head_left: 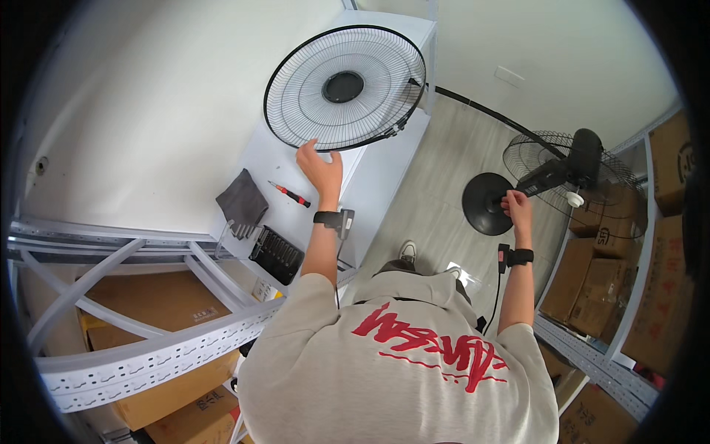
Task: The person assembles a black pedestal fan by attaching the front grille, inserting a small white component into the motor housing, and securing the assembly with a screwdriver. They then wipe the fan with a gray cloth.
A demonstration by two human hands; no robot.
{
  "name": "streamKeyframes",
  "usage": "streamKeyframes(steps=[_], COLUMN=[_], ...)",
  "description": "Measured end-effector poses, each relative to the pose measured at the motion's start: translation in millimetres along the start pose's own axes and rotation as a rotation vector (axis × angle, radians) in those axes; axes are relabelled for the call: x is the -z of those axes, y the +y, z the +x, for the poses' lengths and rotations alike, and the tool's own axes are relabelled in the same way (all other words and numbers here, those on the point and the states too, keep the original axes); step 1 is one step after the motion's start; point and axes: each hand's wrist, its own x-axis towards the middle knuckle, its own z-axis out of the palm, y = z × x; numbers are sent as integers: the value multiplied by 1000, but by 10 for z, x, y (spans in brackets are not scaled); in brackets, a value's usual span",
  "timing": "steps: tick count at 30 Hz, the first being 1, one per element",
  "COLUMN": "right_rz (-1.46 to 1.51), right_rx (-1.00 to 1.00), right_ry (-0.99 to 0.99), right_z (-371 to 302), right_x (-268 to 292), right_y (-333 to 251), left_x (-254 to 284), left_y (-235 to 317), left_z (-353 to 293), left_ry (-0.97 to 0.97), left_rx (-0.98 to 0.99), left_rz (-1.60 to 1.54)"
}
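**Left hand at the rim of a loose fan grille; right hand beside the fan's pole**

The wire grille (pixel 344 86) lies just beyond the fingertips of the left hand (pixel 319 164), its near rim meeting them in view. Thumb and fingers of this hand are apart and loosely curved; cannot tell whether they touch the rim. The fan (pixel 584 159) stands ahead and to the right of the right hand (pixel 518 203), whose fingertips are drawn together by the lower pole (pixel 536 180). Cannot tell whether they grip anything.

Pale wall (pixel 177 89): ahead and left of the left hand. Tiled grey floor (pixel 436 166): between the two hands. White table (pixel 381 185): beneath the left hand, bearing the grille. Metal racks with cardboard boxes (pixel 584 288): behind the left hand and on the right hand's outer side. Smaller items on the table, all left of the left hand or behind it: dark grey cloth (pixel 242 198), black slotted case (pixel 277 255), red-and-black screwdriver (pixel 290 194); the screwdriver is nearest.

Grille: round, fine radial wires with concentric rings, black outer rim, dark centre disc. Fan: black throughout its motor housing, pole and round base (pixel 488 211); wire rear guard in place; small white fitting (pixel 575 200) at the housing, ahead and right of the right hand.
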Motion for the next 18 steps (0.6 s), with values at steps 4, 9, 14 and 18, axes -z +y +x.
streamKeyframes(steps=[4,9,14,18], right_rz=[-27,-50,-133,-116], right_rx=[42,84,101,75], right_ry=[-87,-181,-199,-173], right_z=[-32,-95,-162,-82], right_x=[-512,-979,-1002,-836], right_y=[-284,-584,-661,-543], left_x=[262,122,60,127], left_y=[77,-187,-169,-12], left_z=[237,397,481,612], left_ry=[-439,-483,-521,-575], left_rx=[-499,-586,-571,-504], left_rz=[82,117,3,-63])
